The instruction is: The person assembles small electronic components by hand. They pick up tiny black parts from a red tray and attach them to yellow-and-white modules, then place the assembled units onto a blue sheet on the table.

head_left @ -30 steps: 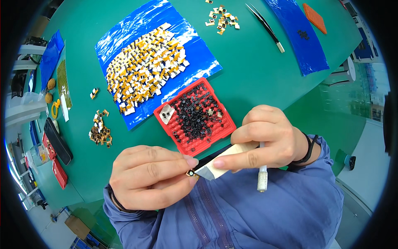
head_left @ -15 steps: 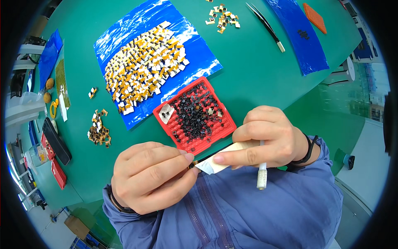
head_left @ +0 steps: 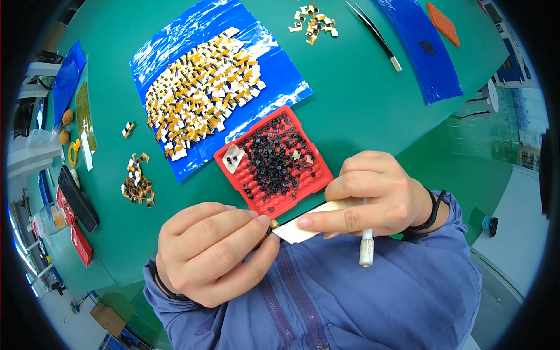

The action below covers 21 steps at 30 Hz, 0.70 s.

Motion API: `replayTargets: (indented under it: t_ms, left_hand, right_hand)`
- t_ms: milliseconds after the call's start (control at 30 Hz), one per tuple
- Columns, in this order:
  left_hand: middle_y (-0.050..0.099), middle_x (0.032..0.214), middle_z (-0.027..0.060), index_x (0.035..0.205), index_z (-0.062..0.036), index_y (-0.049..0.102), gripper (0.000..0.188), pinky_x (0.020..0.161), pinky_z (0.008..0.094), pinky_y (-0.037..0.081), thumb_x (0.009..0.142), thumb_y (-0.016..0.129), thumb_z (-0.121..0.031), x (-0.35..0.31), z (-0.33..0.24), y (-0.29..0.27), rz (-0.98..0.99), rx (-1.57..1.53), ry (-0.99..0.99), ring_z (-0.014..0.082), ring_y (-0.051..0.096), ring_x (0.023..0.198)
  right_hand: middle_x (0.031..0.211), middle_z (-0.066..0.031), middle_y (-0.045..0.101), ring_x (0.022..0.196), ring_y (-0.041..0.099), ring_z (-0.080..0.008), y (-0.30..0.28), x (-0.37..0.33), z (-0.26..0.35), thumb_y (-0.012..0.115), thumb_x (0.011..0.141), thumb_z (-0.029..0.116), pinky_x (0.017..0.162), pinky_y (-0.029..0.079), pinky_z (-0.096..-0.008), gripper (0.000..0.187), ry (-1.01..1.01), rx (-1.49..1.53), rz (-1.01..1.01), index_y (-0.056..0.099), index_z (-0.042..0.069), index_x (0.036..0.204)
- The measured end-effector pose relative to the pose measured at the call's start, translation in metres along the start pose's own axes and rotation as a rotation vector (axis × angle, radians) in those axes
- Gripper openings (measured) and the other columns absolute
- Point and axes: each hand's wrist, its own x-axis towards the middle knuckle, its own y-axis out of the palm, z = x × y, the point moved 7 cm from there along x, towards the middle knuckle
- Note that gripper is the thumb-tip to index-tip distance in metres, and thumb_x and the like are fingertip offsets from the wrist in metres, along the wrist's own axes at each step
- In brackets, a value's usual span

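Between its thumb and fingertips my left hand [head_left: 213, 254] pinches a small gold-and-black part [head_left: 273, 224], mostly hidden by the fingers. My right hand [head_left: 379, 195] is closed round a flat cream blade-like tool [head_left: 294, 230], whose slanted tip lies against or very close to that part; I cannot tell if they touch. A white pen-like stick [head_left: 366, 248] with a clear end also sits in the right hand, pointing down. Just beyond both hands stands a red tray [head_left: 256, 204] of small black round pieces [head_left: 274, 163], with a white scrap [head_left: 233, 158] in its left corner.
A blue sheet [head_left: 192, 169] carries a large heap of gold-and-white parts [head_left: 204, 93]. Smaller piles lie left [head_left: 138, 184] and at the far side [head_left: 314, 23]. Tweezers [head_left: 379, 41], another blue sheet [head_left: 429, 76], a black case [head_left: 77, 198] and yellow scissors [head_left: 73, 153] rest on the green table.
The small part now shows more between my left fingertips. The blade's tip has shifted slightly left and lost its bluish glint. Both hands keep their grips.
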Motion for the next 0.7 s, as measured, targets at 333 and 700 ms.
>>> replayTargets:
  t_ms: [333,700]
  left_hand:
    - [0.063,0.086,0.0081,0.081,-0.0044,0.067,0.021,0.054,0.0255,0.051,0.061,0.065,-0.008,-0.0013,-0.0031,-0.0010,-0.029,-0.013,-0.009,0.0176,0.062,0.072]
    - [0.063,0.085,0.0101,0.079,-0.0027,0.067,0.020,0.053,0.0252,0.051,0.058,0.068,-0.006,-0.0009,-0.0016,-0.0028,-0.067,-0.108,-0.021,0.0184,0.062,0.070]
  right_hand:
    - [0.068,0.0008,0.044,0.057,0.049,-0.0120,0.0037,-0.0009,0.0001,0.072,0.071,0.020,0.045,0.037,-0.0245,0.035,0.031,0.068,0.000,0.070,0.016,0.106]
    - [0.073,0.0000,0.052,0.051,0.044,-0.0114,0.0055,-0.0049,-0.0002,0.071,0.076,0.025,0.044,0.033,-0.0254,0.027,-0.023,0.031,-0.068,0.073,0.016,0.101]
